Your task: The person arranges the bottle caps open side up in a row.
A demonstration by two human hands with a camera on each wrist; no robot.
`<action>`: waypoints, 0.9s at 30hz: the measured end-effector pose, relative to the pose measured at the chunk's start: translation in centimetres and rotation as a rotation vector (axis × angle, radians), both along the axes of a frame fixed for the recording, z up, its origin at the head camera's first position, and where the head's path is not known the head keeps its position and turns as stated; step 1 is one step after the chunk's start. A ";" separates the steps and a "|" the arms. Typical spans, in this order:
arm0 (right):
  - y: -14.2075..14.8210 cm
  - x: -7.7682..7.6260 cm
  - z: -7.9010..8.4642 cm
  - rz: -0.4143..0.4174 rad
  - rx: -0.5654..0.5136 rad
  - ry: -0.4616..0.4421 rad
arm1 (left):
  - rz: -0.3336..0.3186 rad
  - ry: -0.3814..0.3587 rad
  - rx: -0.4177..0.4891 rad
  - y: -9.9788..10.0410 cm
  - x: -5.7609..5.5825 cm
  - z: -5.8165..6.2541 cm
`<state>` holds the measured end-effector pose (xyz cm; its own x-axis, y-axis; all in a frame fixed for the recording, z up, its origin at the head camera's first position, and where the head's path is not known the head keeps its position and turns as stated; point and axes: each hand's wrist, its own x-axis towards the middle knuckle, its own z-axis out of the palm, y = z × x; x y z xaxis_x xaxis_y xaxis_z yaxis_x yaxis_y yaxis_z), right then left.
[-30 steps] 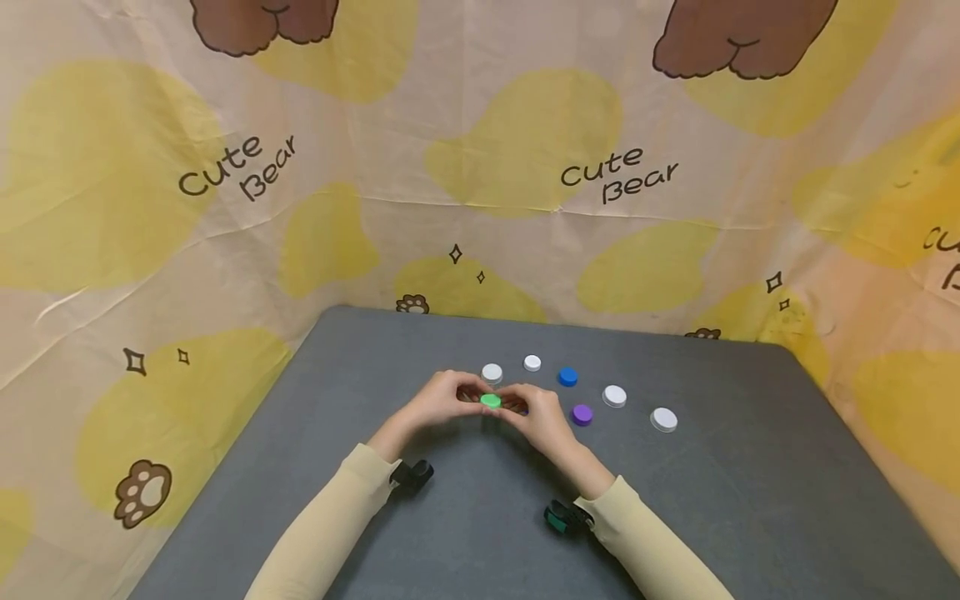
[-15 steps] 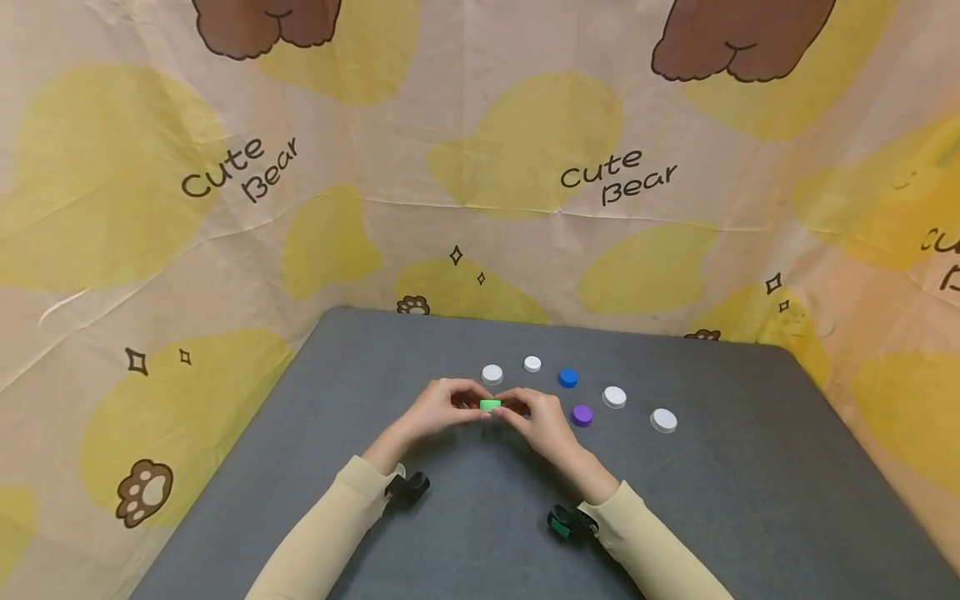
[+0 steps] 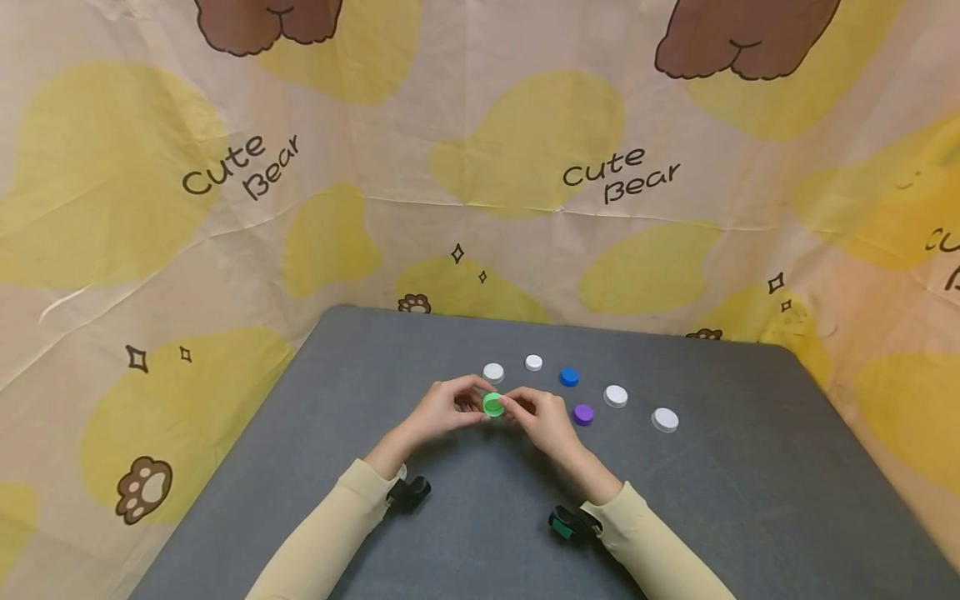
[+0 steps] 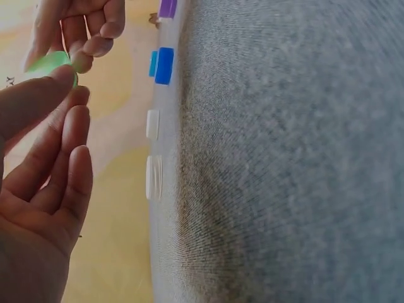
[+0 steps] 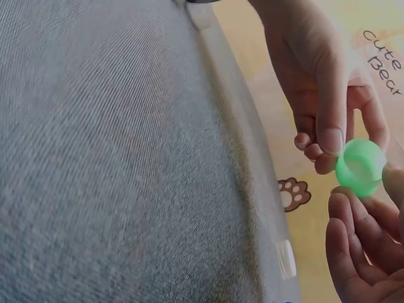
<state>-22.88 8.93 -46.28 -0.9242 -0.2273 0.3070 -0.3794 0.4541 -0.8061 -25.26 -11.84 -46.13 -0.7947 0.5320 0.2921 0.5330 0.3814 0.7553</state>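
A small green bottle cap (image 3: 492, 406) is held above the table between both hands, its hollow side tilted toward the head camera. My left hand (image 3: 441, 408) pinches it from the left with thumb and forefinger. From the right, the thumb and fingers of my right hand (image 3: 546, 423) grip its edge. The right wrist view looks into the green cap (image 5: 361, 168), with the left thumb at its rim. In the left wrist view the left thumb partly hides the cap (image 4: 53, 62). Near the right hand lies a purple cap (image 3: 583, 415).
Behind and right of the hands lie a blue cap (image 3: 569, 377) and white caps (image 3: 492, 372), (image 3: 533, 362), (image 3: 616, 396), (image 3: 664, 419) on the grey table (image 3: 480, 533). A patterned cloth (image 3: 510, 150) hangs behind the table.
The green cap has been turned over between the fingers: first its top showed, then its side, now its hollow inside. The hands shifted only slightly; the caps on the table stayed put.
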 end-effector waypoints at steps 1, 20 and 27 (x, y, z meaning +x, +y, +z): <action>0.0 0.0 0.1 0.000 -0.011 -0.022 | -0.001 0.006 0.001 0.0 0.1 0.0; 0.0 1.0 0.2 0.037 -0.020 -0.023 | 0.012 0.084 -0.003 -0.6 1.2 -0.2; 0.1 1.7 -0.3 0.171 -0.073 -0.026 | 0.042 0.150 -0.031 -1.1 2.1 -0.3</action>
